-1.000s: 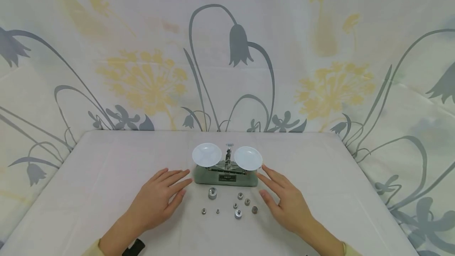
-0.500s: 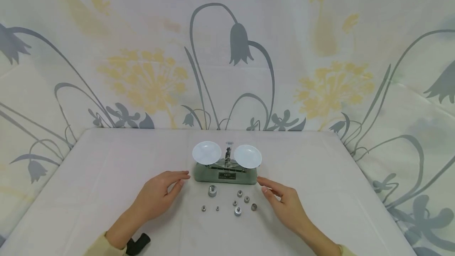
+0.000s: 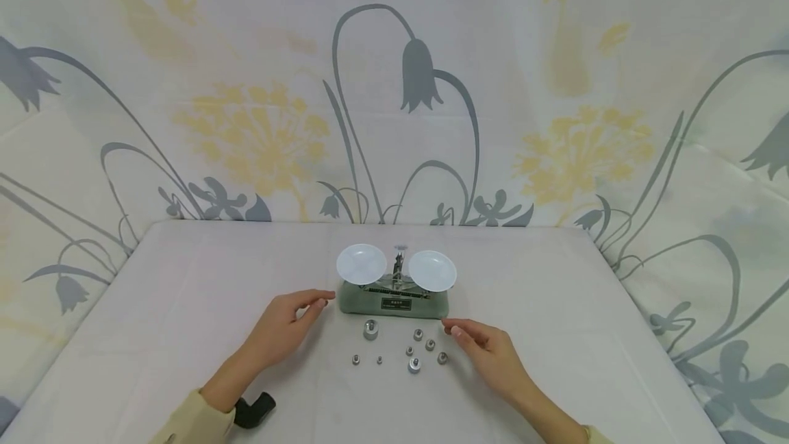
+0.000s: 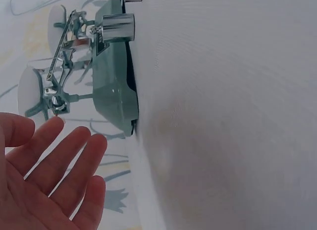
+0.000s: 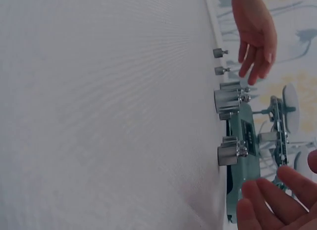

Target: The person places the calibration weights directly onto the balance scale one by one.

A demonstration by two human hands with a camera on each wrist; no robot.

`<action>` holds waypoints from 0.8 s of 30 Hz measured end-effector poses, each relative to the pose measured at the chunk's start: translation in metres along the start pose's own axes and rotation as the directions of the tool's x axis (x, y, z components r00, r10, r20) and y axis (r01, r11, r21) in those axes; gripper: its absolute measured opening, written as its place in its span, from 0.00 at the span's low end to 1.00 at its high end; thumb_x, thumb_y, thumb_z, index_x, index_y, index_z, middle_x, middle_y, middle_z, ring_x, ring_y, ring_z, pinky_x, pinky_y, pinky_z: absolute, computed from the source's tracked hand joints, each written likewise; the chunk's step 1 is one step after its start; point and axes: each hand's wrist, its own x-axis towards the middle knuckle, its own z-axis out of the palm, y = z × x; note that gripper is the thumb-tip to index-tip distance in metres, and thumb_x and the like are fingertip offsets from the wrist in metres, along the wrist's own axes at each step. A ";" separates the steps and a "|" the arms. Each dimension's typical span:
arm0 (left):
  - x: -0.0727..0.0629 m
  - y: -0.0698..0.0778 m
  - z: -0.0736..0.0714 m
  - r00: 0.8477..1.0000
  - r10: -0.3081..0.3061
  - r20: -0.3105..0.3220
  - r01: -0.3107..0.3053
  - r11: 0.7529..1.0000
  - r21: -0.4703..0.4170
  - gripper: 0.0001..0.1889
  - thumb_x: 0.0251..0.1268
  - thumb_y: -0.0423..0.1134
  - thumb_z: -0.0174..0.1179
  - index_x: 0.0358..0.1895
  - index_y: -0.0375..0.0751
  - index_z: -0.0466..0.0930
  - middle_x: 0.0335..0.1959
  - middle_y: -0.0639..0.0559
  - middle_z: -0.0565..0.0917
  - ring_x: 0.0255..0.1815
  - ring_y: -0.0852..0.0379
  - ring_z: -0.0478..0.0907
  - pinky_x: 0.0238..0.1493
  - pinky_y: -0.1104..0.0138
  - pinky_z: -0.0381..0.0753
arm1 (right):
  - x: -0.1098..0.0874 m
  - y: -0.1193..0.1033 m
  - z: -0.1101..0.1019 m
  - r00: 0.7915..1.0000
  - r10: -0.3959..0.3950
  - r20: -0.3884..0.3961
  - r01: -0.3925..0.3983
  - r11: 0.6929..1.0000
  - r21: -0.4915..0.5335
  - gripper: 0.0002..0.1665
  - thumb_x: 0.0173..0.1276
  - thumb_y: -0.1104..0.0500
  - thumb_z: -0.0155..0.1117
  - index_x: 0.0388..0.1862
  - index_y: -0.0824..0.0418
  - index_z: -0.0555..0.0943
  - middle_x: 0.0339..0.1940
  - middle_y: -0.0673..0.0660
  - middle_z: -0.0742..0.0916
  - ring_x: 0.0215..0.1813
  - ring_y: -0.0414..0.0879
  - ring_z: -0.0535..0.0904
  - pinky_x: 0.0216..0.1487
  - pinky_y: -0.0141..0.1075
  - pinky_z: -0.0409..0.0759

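Note:
A green balance scale [image 3: 394, 305] with two white pans stands mid-table, its left pan [image 3: 361, 264] and right pan [image 3: 433, 270] bare. Several metal weights lie in front of it, the largest weight [image 3: 370, 329] closest to the base. At the base's left end is my left hand [image 3: 280, 327], fingers relaxed and holding nothing; the left wrist view shows the fingers [image 4: 79, 155] loosely extended. My right hand [image 3: 493, 355] is by the front right corner of the base, fingers slightly bent around nothing. Whether either hand's fingertips touch the base, I cannot tell.
The table has a white cover [image 3: 555, 293], with a flower-patterned curtain [image 3: 394, 122] behind and at the sides. A small weight [image 3: 355, 360] and the smallest weight [image 3: 379, 360] lie front left of the others. Something black [image 3: 255, 410] shows beside the left sleeve.
Both hands' fingers, spread wide earlier, have drawn closer together. My right hand's fingertips have dropped from beside the right pan to the front corner of the base. Scale and weights stay put.

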 end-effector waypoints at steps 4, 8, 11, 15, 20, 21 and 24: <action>0.004 -0.003 0.003 1.000 0.003 -0.018 -0.004 1.000 -0.031 0.12 0.75 0.38 0.56 0.54 0.43 0.85 0.52 0.52 0.86 0.57 0.48 0.81 0.58 0.47 0.77 | 0.000 0.001 0.001 0.999 0.029 0.026 -0.030 1.000 0.009 0.13 0.74 0.57 0.61 0.52 0.59 0.86 0.47 0.51 0.89 0.55 0.44 0.83 0.60 0.36 0.77; 0.007 -0.004 0.006 1.000 -0.005 -0.017 0.004 0.998 -0.062 0.12 0.74 0.37 0.56 0.55 0.42 0.85 0.53 0.50 0.85 0.56 0.48 0.81 0.58 0.46 0.77 | 0.001 0.004 0.002 0.998 0.033 0.053 -0.032 0.999 -0.011 0.13 0.74 0.56 0.62 0.51 0.59 0.86 0.48 0.51 0.89 0.54 0.43 0.83 0.59 0.35 0.78; 0.009 -0.004 0.008 1.000 -0.021 -0.007 0.020 0.997 -0.078 0.13 0.73 0.36 0.57 0.56 0.41 0.84 0.55 0.49 0.85 0.60 0.46 0.79 0.60 0.46 0.75 | 0.001 0.007 0.002 0.996 0.022 0.082 -0.020 1.000 -0.023 0.14 0.72 0.58 0.64 0.52 0.61 0.86 0.49 0.53 0.89 0.53 0.44 0.84 0.57 0.33 0.79; 0.015 -0.005 0.011 0.999 -0.037 -0.001 0.036 0.995 -0.097 0.14 0.71 0.34 0.59 0.57 0.40 0.83 0.57 0.49 0.84 0.63 0.46 0.76 0.64 0.47 0.72 | 0.000 0.010 0.003 0.992 0.007 0.124 -0.006 1.000 -0.012 0.15 0.67 0.65 0.68 0.52 0.64 0.85 0.48 0.57 0.89 0.49 0.45 0.86 0.52 0.31 0.81; 0.021 -0.008 0.014 0.999 -0.044 0.000 0.043 0.992 -0.117 0.16 0.69 0.33 0.62 0.59 0.41 0.82 0.58 0.49 0.83 0.65 0.45 0.74 0.65 0.47 0.71 | -0.001 0.012 0.003 0.987 -0.005 0.163 0.005 1.000 -0.003 0.14 0.63 0.70 0.69 0.48 0.65 0.86 0.45 0.58 0.89 0.46 0.46 0.87 0.49 0.31 0.82; 0.022 -0.008 0.015 0.999 -0.042 0.002 0.042 0.992 -0.123 0.17 0.68 0.33 0.62 0.59 0.41 0.81 0.58 0.48 0.83 0.65 0.45 0.74 0.65 0.46 0.70 | -0.001 0.013 0.003 0.986 -0.006 0.169 0.006 1.000 -0.001 0.14 0.62 0.70 0.68 0.47 0.65 0.86 0.45 0.58 0.89 0.46 0.46 0.87 0.49 0.31 0.82; 0.026 -0.010 0.018 0.999 -0.044 0.007 0.045 0.989 -0.140 0.18 0.67 0.33 0.63 0.60 0.40 0.81 0.58 0.47 0.83 0.66 0.44 0.73 0.66 0.46 0.70 | -0.002 0.015 0.003 0.984 -0.002 0.177 0.000 1.000 0.007 0.14 0.61 0.72 0.68 0.46 0.65 0.86 0.45 0.58 0.89 0.46 0.47 0.87 0.49 0.30 0.82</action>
